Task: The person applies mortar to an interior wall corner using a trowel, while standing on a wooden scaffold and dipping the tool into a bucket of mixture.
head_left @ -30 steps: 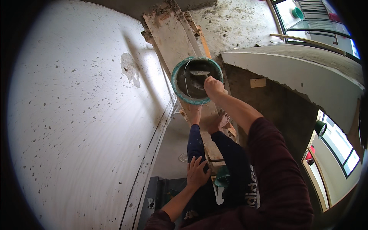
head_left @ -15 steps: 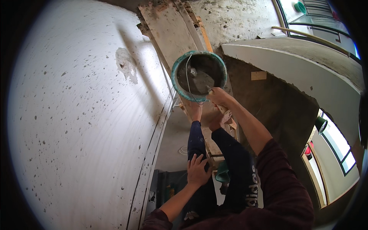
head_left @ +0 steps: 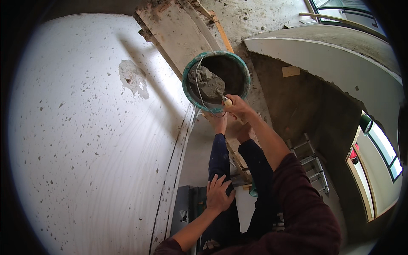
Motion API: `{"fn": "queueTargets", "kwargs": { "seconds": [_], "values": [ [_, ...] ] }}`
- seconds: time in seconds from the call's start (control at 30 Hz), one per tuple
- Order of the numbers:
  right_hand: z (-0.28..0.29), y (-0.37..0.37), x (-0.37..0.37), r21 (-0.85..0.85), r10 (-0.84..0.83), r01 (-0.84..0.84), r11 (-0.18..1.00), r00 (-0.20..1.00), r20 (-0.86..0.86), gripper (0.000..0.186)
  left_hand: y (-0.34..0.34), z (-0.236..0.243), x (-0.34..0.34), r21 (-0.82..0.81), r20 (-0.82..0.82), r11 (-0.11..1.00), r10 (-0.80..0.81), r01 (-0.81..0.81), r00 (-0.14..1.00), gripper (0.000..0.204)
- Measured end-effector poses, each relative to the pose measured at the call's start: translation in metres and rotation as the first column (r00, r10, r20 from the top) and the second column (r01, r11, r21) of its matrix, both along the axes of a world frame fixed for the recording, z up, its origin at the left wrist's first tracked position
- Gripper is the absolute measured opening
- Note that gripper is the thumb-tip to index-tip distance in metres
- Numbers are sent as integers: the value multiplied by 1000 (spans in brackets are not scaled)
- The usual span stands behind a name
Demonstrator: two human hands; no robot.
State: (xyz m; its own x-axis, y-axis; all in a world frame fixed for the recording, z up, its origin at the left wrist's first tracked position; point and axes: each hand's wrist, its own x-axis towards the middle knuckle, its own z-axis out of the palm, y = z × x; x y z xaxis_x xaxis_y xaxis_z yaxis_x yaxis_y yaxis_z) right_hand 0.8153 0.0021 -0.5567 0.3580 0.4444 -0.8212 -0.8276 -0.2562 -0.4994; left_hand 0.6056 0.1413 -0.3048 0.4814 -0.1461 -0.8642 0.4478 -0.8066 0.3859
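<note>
Since the earlier frame our trowel (head_left: pixel 223 97) has shifted toward the left side of the green-rimmed bucket (head_left: pixel 247 76), and a rough heap of grey mortar (head_left: pixel 207 81) now rides on its blade. Our right hand (head_left: pixel 239 109) grips the trowel's handle at the near rim — our left hand (head_left: pixel 219 194) rests, fingers spread and holding nothing, on our left leg (head_left: pixel 218 154). We'd do well to keep the blade level and ease the load clear of the wire bail (head_left: pixel 197 83) crossing it — a snag could spill it.
</note>
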Motion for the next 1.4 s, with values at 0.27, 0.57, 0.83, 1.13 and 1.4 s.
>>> {"fn": "queueTargets", "kwargs": {
  "seconds": [0.27, 0.57, 0.83, 1.13, 1.4],
  "values": [
    [-15, -66, -25, 37, 107, -109, 993, 993, 41, 19, 5, 0, 2, -4, 60, 1000, -17, 18, 998, 40],
    [85, -78, -36, 6, -126, 141, 990, 864, 488, 35, 2, 13, 16, 22, 243, 996, -88, 86, 966, 39],
    [337, -172, -180, 259, -375, 306, 916, 881, 288, 39, 5, 9, 24, 83, 240, 962, -271, 259, 932, 58],
    [625, -247, -145, 763, -985, 644, -45, 98, -141, 38, 70, 95, 185, 33, 294, 897, -429, 440, 854, 54],
    [846, -309, -56, 961, -755, 133, -241, -648, -100, 29, 48, 242, 245, 148, 440, 857, -505, 494, 743, 45]
  ]
}}
